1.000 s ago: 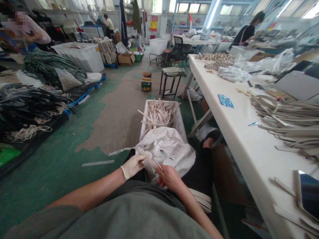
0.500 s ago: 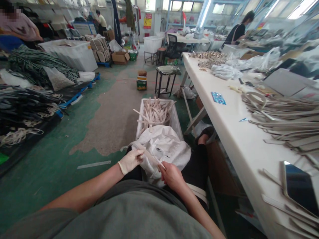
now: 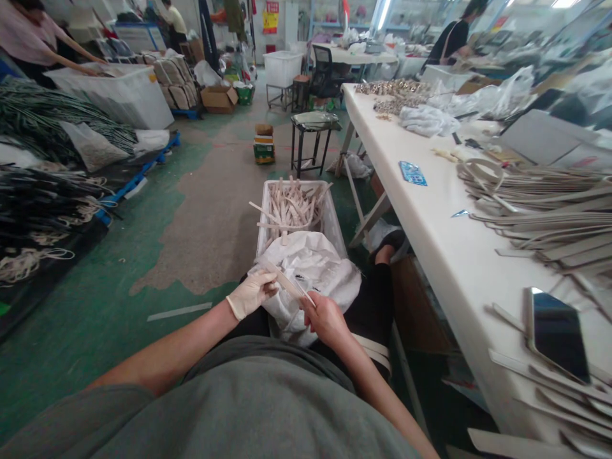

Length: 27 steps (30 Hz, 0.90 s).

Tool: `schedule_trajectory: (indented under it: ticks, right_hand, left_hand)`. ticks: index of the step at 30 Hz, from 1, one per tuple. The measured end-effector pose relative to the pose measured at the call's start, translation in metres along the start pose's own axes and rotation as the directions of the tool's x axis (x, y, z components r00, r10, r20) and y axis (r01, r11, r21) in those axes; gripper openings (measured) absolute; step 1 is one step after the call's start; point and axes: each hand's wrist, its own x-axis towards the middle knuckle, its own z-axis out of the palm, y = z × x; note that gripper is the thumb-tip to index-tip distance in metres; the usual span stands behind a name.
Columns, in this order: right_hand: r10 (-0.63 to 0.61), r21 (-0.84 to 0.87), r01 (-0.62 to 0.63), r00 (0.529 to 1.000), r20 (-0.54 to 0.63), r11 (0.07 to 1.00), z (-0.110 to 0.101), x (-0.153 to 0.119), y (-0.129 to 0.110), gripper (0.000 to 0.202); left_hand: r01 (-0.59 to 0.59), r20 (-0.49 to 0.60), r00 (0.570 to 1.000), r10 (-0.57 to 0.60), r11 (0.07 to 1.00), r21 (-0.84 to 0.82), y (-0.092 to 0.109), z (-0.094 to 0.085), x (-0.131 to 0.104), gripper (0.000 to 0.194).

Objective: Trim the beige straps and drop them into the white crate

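Observation:
Stretched between my hands over my lap is a pale beige strap (image 3: 287,283). My left hand (image 3: 253,293), in a thin white glove, pinches it at the upper left. The bare right hand (image 3: 325,319) is closed around its lower right end. Beneath the strap a crumpled white woven sack (image 3: 329,268) covers my lap. Just past the sack, a white plastic crate (image 3: 339,223) on the floor holds many beige straps (image 3: 296,204). Two pale straps (image 3: 373,350) lie across my right thigh.
At my right runs a long white table (image 3: 406,217) with stacked straps (image 3: 549,217), a phone (image 3: 557,335) and a blue packet (image 3: 412,173). A black stool (image 3: 313,127) stands beyond the crate. Dark cord bundles (image 3: 43,197) lie at the left. A person (image 3: 29,38) leans over a white bin (image 3: 119,95).
My view has tilted slightly down and shifted right. Both hands keep hold of the strap in nearly the same pose. The person at the left has reached into the white bin.

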Motion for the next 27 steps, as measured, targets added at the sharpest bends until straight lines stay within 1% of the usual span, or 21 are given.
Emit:
schedule_trajectory:
  ticks: [3, 5, 7, 8, 9, 11, 13, 14, 15, 16, 17, 18, 19, 20, 21, 23, 24, 25, 26, 27]
  right_hand:
    - [0.019, -0.051, -0.022, 0.998, -0.057, 0.998, 0.005, 0.012, -0.009, 0.036]
    - [0.040, -0.066, -0.048, 0.992, -0.119, 0.997, 0.007, 0.020, -0.014, 0.031]
    - [0.054, -0.033, -0.062, 0.977, -0.205, 0.998, 0.009, 0.026, -0.014, 0.029]
    - [0.047, 0.005, -0.047, 0.972, -0.228, 0.999, 0.010, 0.027, -0.012, 0.030]
    - [0.033, 0.054, -0.021, 0.974, -0.225, 0.998, 0.010, 0.026, -0.008, 0.031]
    - [-0.004, 0.168, 0.031, 0.987, -0.158, 0.985, 0.010, 0.022, 0.002, 0.030]
    - [-0.021, 0.261, 0.045, 0.995, -0.096, 0.964, 0.008, 0.011, 0.015, 0.034]
    - [-0.009, 0.290, 0.034, 0.996, -0.087, 0.956, 0.006, 0.004, 0.022, 0.036]
    - [0.012, 0.308, 0.016, 0.996, -0.091, 0.951, 0.003, -0.005, 0.029, 0.037]
    - [0.034, 0.316, -0.001, 0.995, -0.097, 0.949, 0.000, -0.014, 0.036, 0.039]
    - [0.055, 0.318, -0.022, 0.994, -0.097, 0.948, -0.003, -0.022, 0.043, 0.040]
    - [0.073, 0.317, -0.042, 0.994, -0.087, 0.948, -0.005, -0.031, 0.049, 0.041]
    - [0.087, 0.314, -0.062, 0.994, -0.069, 0.947, -0.006, -0.038, 0.055, 0.042]
    - [0.094, 0.308, -0.076, 0.995, -0.043, 0.948, -0.005, -0.044, 0.061, 0.042]
    - [0.089, 0.299, -0.081, 0.996, -0.012, 0.951, -0.003, -0.049, 0.064, 0.042]
    - [0.042, 0.273, -0.054, 0.998, 0.052, 0.960, 0.005, -0.053, 0.068, 0.041]
    - [0.010, 0.265, -0.028, 0.998, 0.069, 0.964, 0.010, -0.053, 0.068, 0.040]
    - [-0.017, 0.270, -0.004, 0.997, 0.073, 0.963, 0.014, -0.052, 0.066, 0.040]
    - [-0.026, 0.295, 0.006, 0.998, 0.064, 0.955, 0.017, -0.049, 0.063, 0.039]
    - [-0.015, 0.341, -0.002, 0.999, 0.046, 0.940, 0.018, -0.046, 0.058, 0.037]
  left_hand:
    - [0.066, 0.061, 0.996, -0.065, 0.998, -0.004, -0.020, 0.013, -0.009, 0.018]
    - [0.105, 0.114, 0.988, -0.102, 0.994, -0.017, -0.036, 0.024, -0.015, 0.021]
    - [0.156, 0.137, 0.979, -0.151, 0.987, -0.033, -0.050, 0.030, -0.019, 0.021]
    - [0.193, 0.142, 0.972, -0.187, 0.981, -0.030, -0.056, 0.032, -0.021, 0.019]
    - [0.232, 0.153, 0.962, -0.226, 0.973, -0.018, -0.062, 0.032, -0.023, 0.018]
    - [0.303, 0.200, 0.934, -0.297, 0.953, 0.001, -0.069, 0.028, -0.024, 0.017]
    - [0.346, 0.259, 0.910, -0.325, 0.937, -0.038, -0.068, 0.017, -0.021, 0.016]
    - [0.350, 0.259, 0.912, -0.318, 0.933, -0.088, -0.063, 0.010, -0.017, 0.013]
    - [0.334, 0.225, 0.928, -0.296, 0.930, -0.155, -0.054, 0.001, -0.011, 0.012]
    - [0.293, 0.149, 0.953, -0.264, 0.930, -0.224, -0.043, -0.007, -0.004, 0.014]
    - [0.229, 0.044, 0.973, -0.226, 0.931, -0.283, -0.028, -0.016, 0.004, 0.019]
    - [0.150, -0.070, 0.981, -0.182, 0.933, -0.326, -0.012, -0.023, 0.012, 0.023]
    - [0.068, -0.169, 0.976, -0.135, 0.934, -0.352, 0.005, -0.028, 0.019, 0.026]
    - [-0.015, -0.240, 0.968, -0.078, 0.932, -0.362, 0.022, -0.030, 0.026, 0.026]
    - [-0.096, -0.284, 0.959, -0.012, 0.928, -0.361, 0.036, -0.030, 0.031, 0.025]
    - [-0.258, -0.306, 0.939, 0.159, 0.913, -0.315, 0.055, -0.020, 0.038, 0.019]
    - [-0.324, -0.286, 0.926, 0.248, 0.910, -0.260, 0.057, -0.012, 0.040, 0.017]
    - [-0.369, -0.239, 0.916, 0.323, 0.911, -0.183, 0.056, -0.004, 0.039, 0.016]
    - [-0.394, -0.166, 0.911, 0.376, 0.915, -0.090, 0.052, 0.005, 0.038, 0.018]
    - [-0.399, -0.074, 0.914, 0.399, 0.917, 0.011, 0.044, 0.013, 0.035, 0.020]
